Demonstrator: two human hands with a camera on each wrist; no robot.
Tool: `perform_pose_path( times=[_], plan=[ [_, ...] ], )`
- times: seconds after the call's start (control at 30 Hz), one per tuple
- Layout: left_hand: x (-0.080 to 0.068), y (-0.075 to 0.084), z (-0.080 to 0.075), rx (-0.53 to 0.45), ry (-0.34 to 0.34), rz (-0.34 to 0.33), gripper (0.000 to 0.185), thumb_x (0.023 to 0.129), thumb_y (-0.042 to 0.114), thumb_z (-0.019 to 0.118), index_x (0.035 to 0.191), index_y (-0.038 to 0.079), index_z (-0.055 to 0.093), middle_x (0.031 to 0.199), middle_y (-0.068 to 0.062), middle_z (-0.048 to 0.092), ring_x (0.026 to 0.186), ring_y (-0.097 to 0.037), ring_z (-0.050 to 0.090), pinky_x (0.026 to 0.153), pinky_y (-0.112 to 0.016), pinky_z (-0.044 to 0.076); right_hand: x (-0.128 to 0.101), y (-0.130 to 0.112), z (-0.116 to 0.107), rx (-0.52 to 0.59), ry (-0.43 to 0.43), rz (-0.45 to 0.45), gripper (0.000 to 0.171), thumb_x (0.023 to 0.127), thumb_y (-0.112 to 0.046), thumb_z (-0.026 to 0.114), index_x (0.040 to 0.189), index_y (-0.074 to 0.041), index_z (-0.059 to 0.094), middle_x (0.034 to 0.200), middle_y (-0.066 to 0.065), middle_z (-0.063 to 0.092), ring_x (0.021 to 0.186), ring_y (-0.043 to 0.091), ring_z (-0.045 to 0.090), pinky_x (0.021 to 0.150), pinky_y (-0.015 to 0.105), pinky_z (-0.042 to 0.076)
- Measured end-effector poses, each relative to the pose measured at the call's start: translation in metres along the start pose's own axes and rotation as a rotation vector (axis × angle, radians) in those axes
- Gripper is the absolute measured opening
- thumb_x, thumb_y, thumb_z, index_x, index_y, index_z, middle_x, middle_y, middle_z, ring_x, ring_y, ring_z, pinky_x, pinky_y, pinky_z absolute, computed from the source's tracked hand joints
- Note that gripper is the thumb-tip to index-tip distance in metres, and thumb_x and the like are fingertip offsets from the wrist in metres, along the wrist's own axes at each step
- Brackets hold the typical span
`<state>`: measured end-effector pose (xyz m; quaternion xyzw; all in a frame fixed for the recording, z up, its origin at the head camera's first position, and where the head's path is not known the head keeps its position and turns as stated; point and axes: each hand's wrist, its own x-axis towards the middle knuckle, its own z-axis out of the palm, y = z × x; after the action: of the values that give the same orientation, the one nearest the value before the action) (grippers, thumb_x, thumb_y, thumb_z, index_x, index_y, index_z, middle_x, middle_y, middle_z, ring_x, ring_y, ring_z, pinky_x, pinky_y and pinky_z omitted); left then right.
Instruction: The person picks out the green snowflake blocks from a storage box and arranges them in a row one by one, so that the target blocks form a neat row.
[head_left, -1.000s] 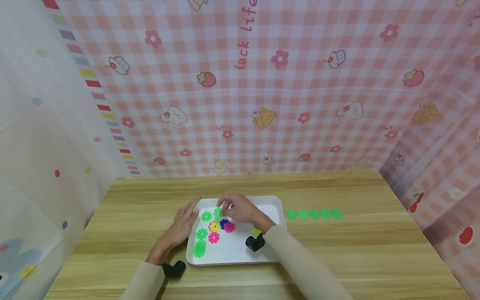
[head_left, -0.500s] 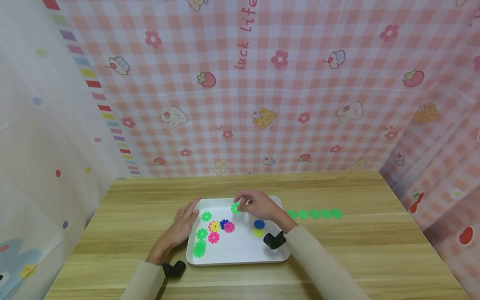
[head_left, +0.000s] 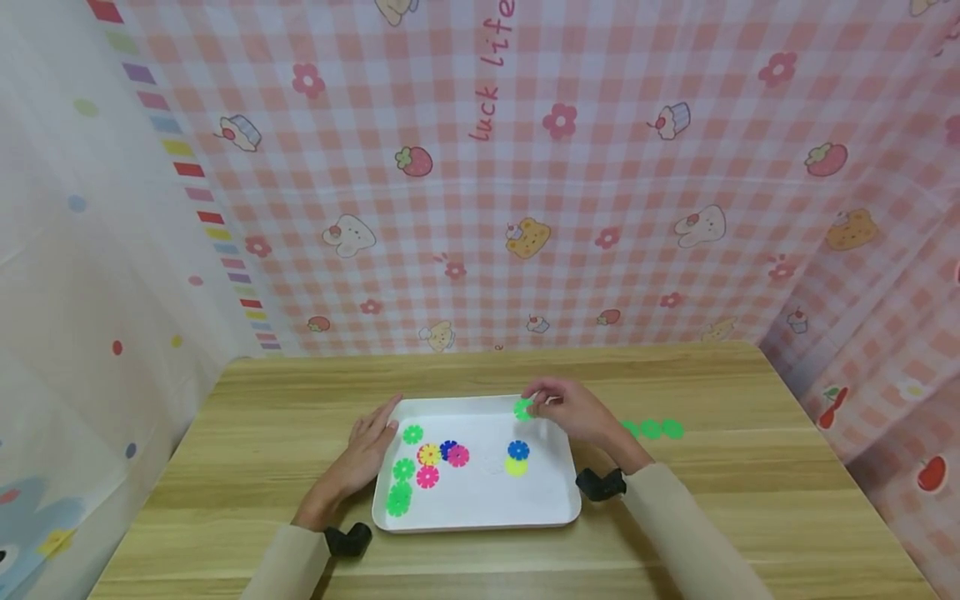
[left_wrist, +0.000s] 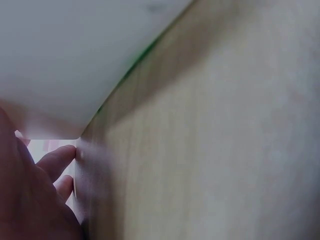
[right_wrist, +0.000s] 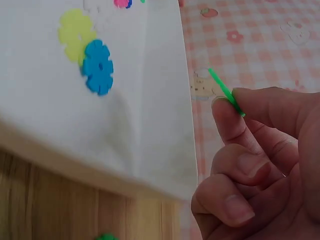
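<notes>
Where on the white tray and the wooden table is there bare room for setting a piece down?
The white tray is bare along its near edge, between the green discs and the blue disc. The wooden table is bare near the right edge. Crowded: the tray's left side and beside the left hand.

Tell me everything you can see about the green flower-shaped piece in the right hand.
The green piece is a thin, flat disc with notched petals around its rim, bright green and plastic-looking. The right hand pinches it between thumb and fingertips, lifted above the far right corner of the white tray. In the right wrist view it shows edge-on as a slim green strip. Nothing else touches it.
</notes>
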<state>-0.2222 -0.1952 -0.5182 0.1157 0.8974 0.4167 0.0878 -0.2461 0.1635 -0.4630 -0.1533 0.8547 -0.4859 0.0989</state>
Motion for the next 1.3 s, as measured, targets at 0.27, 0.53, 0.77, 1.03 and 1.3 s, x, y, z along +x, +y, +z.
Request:
perform_pose_path(
  times=[0.27,0.53,0.77,1.03,1.3],
  plan=[
    [-0.001,0.001,0.000,-0.003,-0.005,-0.005,0.052,0.111,0.031,0.024,0.160,0.018,0.016,0.165,-0.012,0.015,0.152,-0.036,0.005,0.118,-0.057,-0.014,-0.017,0.024,-0.024,0.073,0.030,0.007,0.018,0.096,-0.013,0.063,0.111,-0.004,0.068,0.095,0.007,0.065,0.089,0.021,0.063,0.077,0.036,0.054],
    [-0.001,0.000,0.000,0.009,-0.014,-0.024,0.053,0.110,0.036,0.022,0.161,0.022,0.013,0.166,-0.011,0.013,0.152,-0.036,0.004,0.118,-0.057,-0.014,-0.038,0.049,-0.056,0.089,0.087,0.062,0.021,0.097,-0.008,0.060,0.116,0.001,0.065,0.100,0.012,0.066,0.093,0.020,0.064,0.074,0.033,0.055],
    [-0.001,-0.001,0.000,0.010,-0.012,-0.026,0.055,0.109,0.040,0.021,0.161,0.022,0.012,0.166,-0.012,0.012,0.152,-0.036,0.004,0.118,-0.057,-0.015,-0.064,0.069,-0.087,0.057,0.138,0.132,0.028,0.099,-0.016,0.060,0.122,0.000,0.062,0.108,0.016,0.067,0.089,0.014,0.061,0.065,0.028,0.052],
    [-0.001,0.000,-0.001,0.009,-0.015,-0.021,0.055,0.109,0.040,0.021,0.161,0.021,0.013,0.166,-0.012,0.013,0.152,-0.036,0.004,0.118,-0.056,-0.014,-0.090,0.096,-0.116,-0.019,0.220,0.165,0.034,0.102,-0.025,0.057,0.125,-0.002,0.062,0.110,0.015,0.065,0.081,0.011,0.057,0.061,0.026,0.049],
    [0.000,-0.002,0.000,0.010,-0.011,-0.018,0.054,0.110,0.037,0.023,0.161,0.021,0.014,0.166,-0.011,0.014,0.153,-0.035,0.005,0.118,-0.056,-0.014,-0.106,0.118,-0.137,-0.121,0.274,0.212,0.036,0.103,-0.027,0.054,0.127,-0.002,0.063,0.104,0.010,0.065,0.081,0.007,0.056,0.066,0.023,0.049]
  ],
)
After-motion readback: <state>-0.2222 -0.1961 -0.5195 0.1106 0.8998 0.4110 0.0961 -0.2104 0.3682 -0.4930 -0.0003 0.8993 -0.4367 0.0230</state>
